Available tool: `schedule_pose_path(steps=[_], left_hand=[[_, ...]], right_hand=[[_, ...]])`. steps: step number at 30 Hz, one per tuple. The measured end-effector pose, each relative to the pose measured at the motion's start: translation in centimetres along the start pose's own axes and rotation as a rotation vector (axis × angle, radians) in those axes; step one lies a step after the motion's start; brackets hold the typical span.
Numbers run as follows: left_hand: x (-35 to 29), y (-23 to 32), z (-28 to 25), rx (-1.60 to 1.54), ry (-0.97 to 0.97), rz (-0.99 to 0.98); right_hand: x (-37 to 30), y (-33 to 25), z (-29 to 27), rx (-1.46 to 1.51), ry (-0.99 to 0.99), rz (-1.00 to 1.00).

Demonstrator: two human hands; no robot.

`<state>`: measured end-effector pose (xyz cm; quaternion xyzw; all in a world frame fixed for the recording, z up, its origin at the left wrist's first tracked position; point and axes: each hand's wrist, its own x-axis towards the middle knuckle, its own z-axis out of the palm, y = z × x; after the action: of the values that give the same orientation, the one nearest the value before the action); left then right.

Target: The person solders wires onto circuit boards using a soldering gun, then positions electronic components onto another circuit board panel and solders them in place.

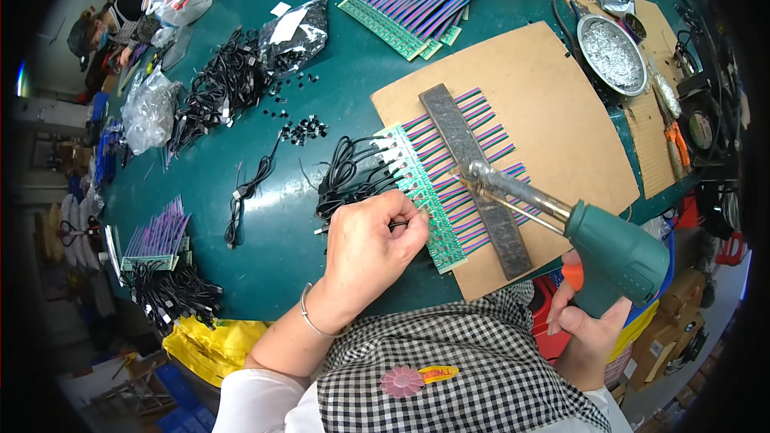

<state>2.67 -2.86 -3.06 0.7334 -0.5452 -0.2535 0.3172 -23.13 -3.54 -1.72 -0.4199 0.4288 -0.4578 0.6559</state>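
My left hand (370, 242) is pinched on a black cable (396, 224), its end at the edge of a long green circuit board panel (449, 250). More black cables (343, 170) run off the panel's left edge, bundled beside my fingers. Striped ribbon wires (491, 135) fan out from the panel's right side, with a dark flat bar (454, 122) lying across them. In my right hand (592, 327) is a green soldering gun (622, 255) with an orange trigger. Its tip reaches leftward over the bar and wires, near the panel; exact contact cannot be made out.
Brown cardboard (553, 88) lies under the work. A metal dish (613, 54) and orange-handled pliers (678, 144) are at right. Wired panels (385, 24) lie at the back. Leftward are small black parts (305, 130), a cable heap (220, 84) and finished-looking boards (152, 261).
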Motion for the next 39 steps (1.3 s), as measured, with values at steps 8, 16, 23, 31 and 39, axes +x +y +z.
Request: schedule_pose_path(steps=[8,16,23,31,39], left_hand=[[0.4,0.0,0.2,0.004,-0.016,-0.048],[0.6,-0.2,0.0,-0.016,-0.035,-0.053],[0.7,-0.3,0.1,-0.038,-0.038,-0.043],[0.7,-0.3,0.0,-0.025,-0.058,-0.068],[0.6,0.0,0.1,-0.024,-0.050,-0.074]], right_hand=[[-0.8,0.8,-1.7,-0.074,-0.167,0.071],[-0.6,0.5,-1.1,-0.020,-0.123,0.219],[-0.7,1.3,-2.1,-0.067,-0.157,0.223],[0.0,0.1,-2.1,0.054,-0.039,0.098],[-0.5,0.3,-1.8,0.030,-0.039,0.063]])
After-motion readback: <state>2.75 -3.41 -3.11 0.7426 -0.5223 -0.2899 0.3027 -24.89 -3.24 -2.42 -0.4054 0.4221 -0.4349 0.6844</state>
